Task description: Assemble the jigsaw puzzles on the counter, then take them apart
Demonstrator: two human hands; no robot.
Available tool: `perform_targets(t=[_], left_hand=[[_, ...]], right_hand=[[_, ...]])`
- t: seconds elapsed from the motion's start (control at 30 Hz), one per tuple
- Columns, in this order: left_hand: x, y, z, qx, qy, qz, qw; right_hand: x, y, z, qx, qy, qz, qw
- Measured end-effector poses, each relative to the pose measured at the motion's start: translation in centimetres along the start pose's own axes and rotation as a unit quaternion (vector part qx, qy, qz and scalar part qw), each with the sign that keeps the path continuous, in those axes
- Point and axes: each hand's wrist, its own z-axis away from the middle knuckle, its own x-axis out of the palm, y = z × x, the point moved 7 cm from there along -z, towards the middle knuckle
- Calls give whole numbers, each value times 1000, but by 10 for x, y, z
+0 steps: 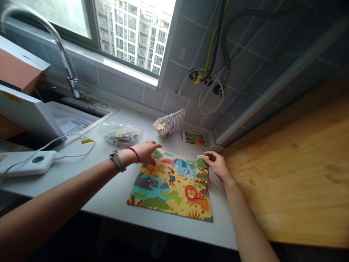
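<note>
Puzzle (171, 183), left hand (145, 152) flat, right hand (218, 165) pinching corner

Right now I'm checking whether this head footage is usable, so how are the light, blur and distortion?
Head view: daylight from the window blows out its sill, while the bottom edge below the counter falls dark. The wide lens bends the faucet and the wall tiles. The puzzle reads sharp; the left hand and right hand at its top edge show little blur.

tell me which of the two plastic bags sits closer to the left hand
The flatter clear bag by the sink; the other bag stands farther from the left hand, against the wall.
</note>
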Motion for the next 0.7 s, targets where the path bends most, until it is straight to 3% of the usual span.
perform_targets(t=[0.2, 0.37, 0.53, 0.63, 0.7], left_hand=[[3, -8, -29, -22, -87, -45, 995], [0, -5, -41, -22, -109, -111, 988], [-3, 0, -51, -26, -152, -148, 977], [-10, -4, -56, -12, -137, -137, 981], [-18, -8, -56, 1, -138, -118, 983]], right_hand=[[7, 6, 11, 18, 96, -157, 983], [11, 10, 16, 25, 82, -150, 985], [6, 3, 24, 26, 133, -166, 977], [16, 3, 26, 58, 102, -180, 977], [16, 1, 27, 53, 114, -188, 974]])
